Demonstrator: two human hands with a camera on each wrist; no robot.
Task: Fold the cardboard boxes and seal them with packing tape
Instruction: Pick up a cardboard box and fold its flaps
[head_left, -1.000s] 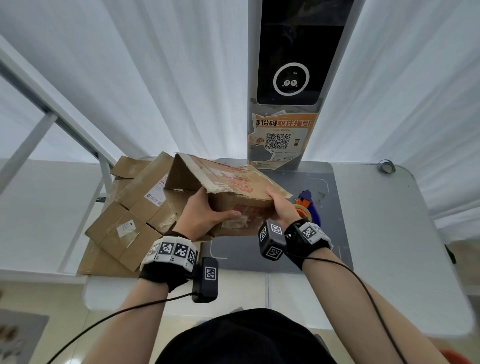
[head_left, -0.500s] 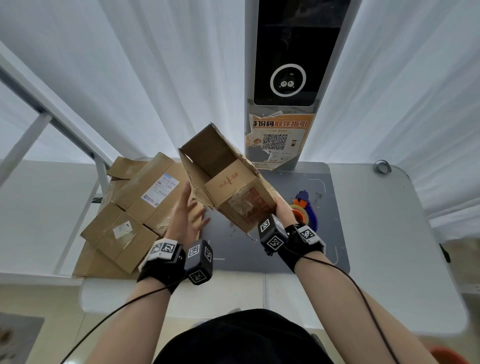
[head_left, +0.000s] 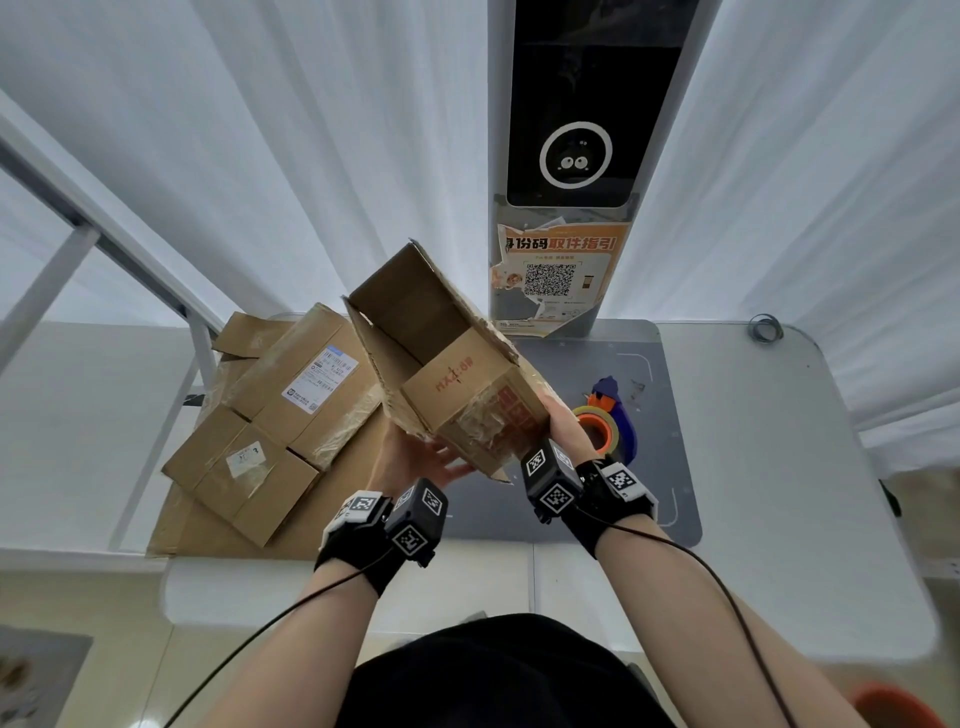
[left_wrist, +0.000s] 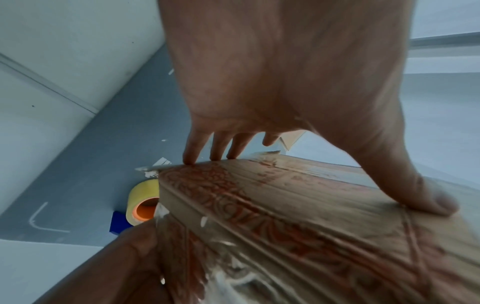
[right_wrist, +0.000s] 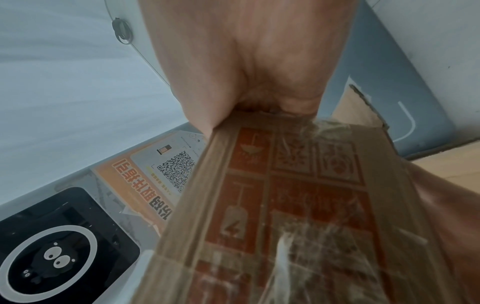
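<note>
A worn cardboard box (head_left: 457, 379) with red print and old tape hangs tilted above the table, squared into a tube, its open end facing up and left. My right hand (head_left: 563, 426) grips its lower right side, and the right wrist view shows the right hand (right_wrist: 259, 111) clamped over a corner of the box (right_wrist: 285, 205). My left hand (head_left: 421, 457) lies palm-up under the low end. In the left wrist view its fingers (left_wrist: 207, 152) touch the far edge of the box (left_wrist: 298, 216), straight, and the thumb presses the printed face. A tape roll (head_left: 597, 431) in a blue dispenser lies just right of the box.
Several flattened boxes (head_left: 275, 415) are piled at the table's left. A grey mat (head_left: 644, 493) covers the middle of the white table (head_left: 779, 467). A kiosk pillar (head_left: 571, 156) stands at the back, a metal frame (head_left: 202, 353) at the left, and a wire ring (head_left: 762, 327) at the back right.
The box was tipped up from lying flat between both hands and squared open. My left hand let go of its side and moved under the low end.
</note>
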